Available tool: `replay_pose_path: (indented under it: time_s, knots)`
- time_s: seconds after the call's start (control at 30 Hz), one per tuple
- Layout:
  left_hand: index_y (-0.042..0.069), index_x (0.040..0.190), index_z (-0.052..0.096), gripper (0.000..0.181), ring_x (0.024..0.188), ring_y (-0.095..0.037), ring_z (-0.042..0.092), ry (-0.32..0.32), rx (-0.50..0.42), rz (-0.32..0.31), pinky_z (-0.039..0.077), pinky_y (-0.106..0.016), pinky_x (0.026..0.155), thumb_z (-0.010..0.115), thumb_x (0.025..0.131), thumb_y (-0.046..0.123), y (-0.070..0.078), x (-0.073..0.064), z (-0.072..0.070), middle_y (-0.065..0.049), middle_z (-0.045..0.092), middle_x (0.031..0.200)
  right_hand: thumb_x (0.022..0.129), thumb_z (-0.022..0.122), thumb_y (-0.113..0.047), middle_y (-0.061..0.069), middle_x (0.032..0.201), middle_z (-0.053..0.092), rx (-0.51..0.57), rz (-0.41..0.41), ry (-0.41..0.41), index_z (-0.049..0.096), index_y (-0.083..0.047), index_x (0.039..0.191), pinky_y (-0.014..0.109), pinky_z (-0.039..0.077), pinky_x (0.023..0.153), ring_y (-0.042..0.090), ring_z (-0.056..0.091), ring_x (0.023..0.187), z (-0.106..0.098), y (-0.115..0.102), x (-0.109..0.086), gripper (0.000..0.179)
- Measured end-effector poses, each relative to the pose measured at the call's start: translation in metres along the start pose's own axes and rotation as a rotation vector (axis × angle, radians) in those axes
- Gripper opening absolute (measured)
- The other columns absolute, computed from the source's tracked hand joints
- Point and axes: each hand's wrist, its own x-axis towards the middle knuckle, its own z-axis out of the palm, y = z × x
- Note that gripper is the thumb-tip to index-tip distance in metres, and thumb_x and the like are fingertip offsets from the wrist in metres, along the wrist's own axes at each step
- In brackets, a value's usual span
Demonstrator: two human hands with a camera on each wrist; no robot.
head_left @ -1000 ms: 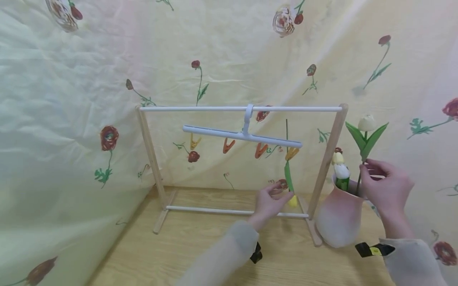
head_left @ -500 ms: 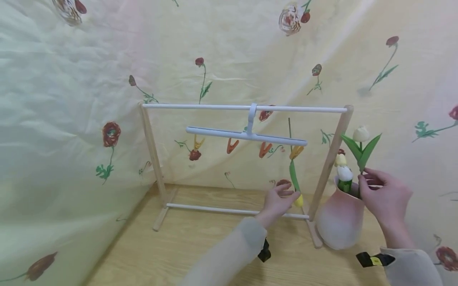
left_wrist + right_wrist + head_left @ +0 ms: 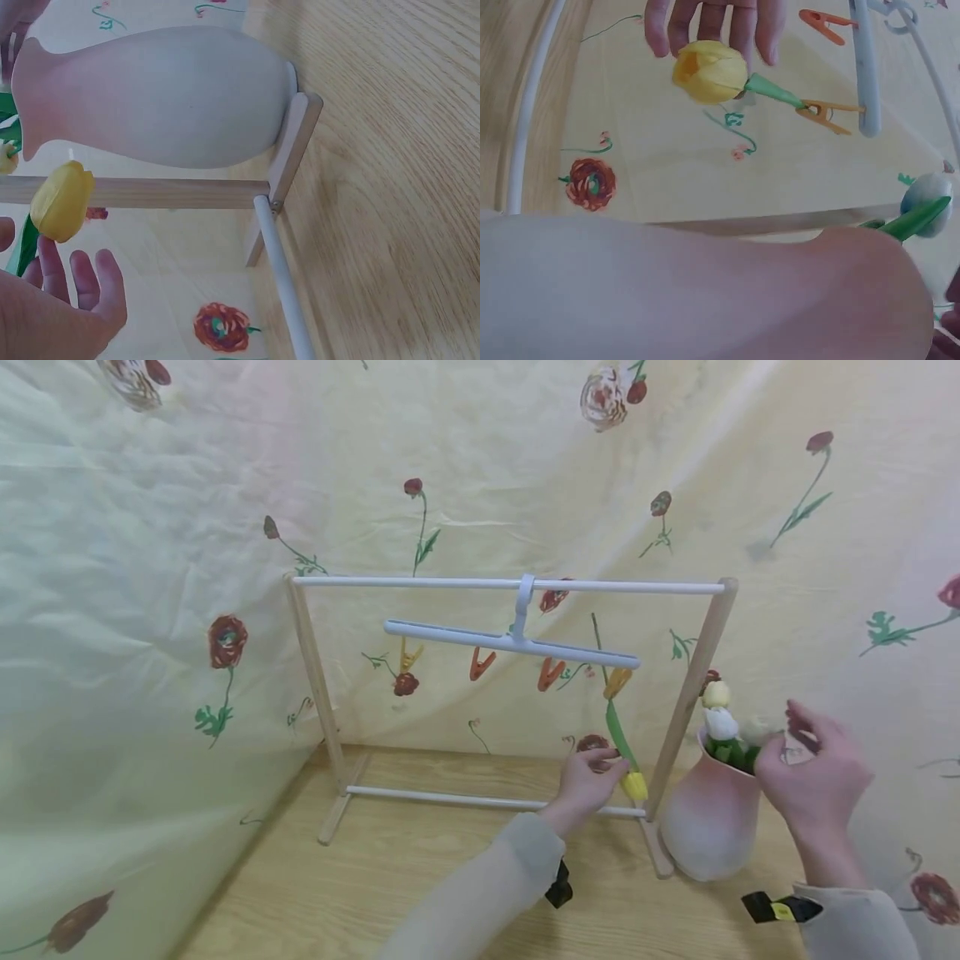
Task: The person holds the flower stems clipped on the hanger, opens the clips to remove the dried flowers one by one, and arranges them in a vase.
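A yellow tulip (image 3: 634, 785) hangs head down from the yellow clip (image 3: 617, 682) at the right end of a light blue hanger (image 3: 465, 635). My left hand (image 3: 588, 783) is at the bloom, fingers loose, a fingertip right at the petals in the left wrist view. At the mouth of the pink-and-white vase (image 3: 705, 831) is my right hand (image 3: 819, 768), fingers bent and apart. Beside its thumb a white tulip (image 3: 756, 729) sits low in the vase, partly hidden by the hand. Another white tulip (image 3: 721, 724) and a pale yellow one (image 3: 716, 694) stand there too.
The hanger hooks over the top bar (image 3: 405, 582) of a wooden-legged rack and slopes down to the right. Several other clips, such as an orange clip (image 3: 550, 674), hang from it. A low bar (image 3: 450, 797) crosses near the table (image 3: 315, 902). Floral cloth surrounds it.
The white tulip at my right hand has gone down into the vase, and the fingers no longer pinch its stem. The yellow tulip has tilted, its bloom shifting right beside my left hand.
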Motion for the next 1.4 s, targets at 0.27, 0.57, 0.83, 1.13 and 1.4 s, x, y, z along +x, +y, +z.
replay_pose_path:
  time_s: [0.27,0.57,0.83,1.13,1.4]
  knots:
    - [0.014,0.104,0.082,0.012,0.082,-0.004,0.064,-0.043,-0.005,0.002,0.060,-0.023,0.076,0.077,0.099,0.024,0.001,0.000,-0.002,0.009,0.073,0.093,0.083,0.061,-0.012,0.033,0.115,0.075,0.105,-0.227,0.234,0.078,0.000,0.120,0.003,0.029,0.087,0.018,0.072,0.104,0.010,-0.038,0.003,0.043]
    - [0.010,0.104,0.079,0.009,0.084,-0.011,0.074,-0.070,-0.046,-0.027,0.066,-0.036,0.085,0.079,0.096,0.016,0.004,-0.004,-0.003,-0.003,0.081,0.096,0.084,0.064,-0.013,0.029,0.108,0.076,0.201,-0.346,0.113,0.080,-0.002,0.119,0.000,0.040,0.094,-0.017,0.057,0.105,0.033,-0.057,0.003,0.039]
    - [0.012,0.104,0.080,0.010,0.090,-0.017,0.078,-0.048,-0.053,-0.048,0.066,-0.038,0.087,0.081,0.095,0.016,0.000,-0.004,-0.005,-0.004,0.082,0.098,0.085,0.071,0.004,0.029,0.112,0.075,0.167,-0.348,-0.103,0.072,0.007,0.126,-0.005,0.037,0.095,0.044,0.073,0.098,0.055,-0.075,-0.007,0.041]
    - [0.014,0.102,0.079,0.010,0.089,-0.015,0.076,-0.064,-0.029,-0.067,0.065,-0.041,0.089,0.081,0.095,0.020,-0.002,-0.005,-0.008,-0.002,0.082,0.099,0.088,0.072,-0.003,0.034,0.121,0.069,0.028,-0.423,-0.180,0.063,0.012,0.133,0.064,0.060,0.085,0.052,0.070,0.104,0.067,-0.083,-0.015,0.049]
    - [0.012,0.100,0.080,0.007,0.089,-0.017,0.078,-0.086,-0.032,-0.033,0.066,-0.037,0.087,0.081,0.094,0.015,-0.004,-0.010,-0.010,-0.005,0.083,0.098,0.092,0.079,-0.008,0.036,0.120,0.069,0.033,-0.296,-0.269,0.054,0.015,0.140,0.064,0.061,0.082,0.052,0.072,0.098,0.083,-0.085,-0.024,0.059]
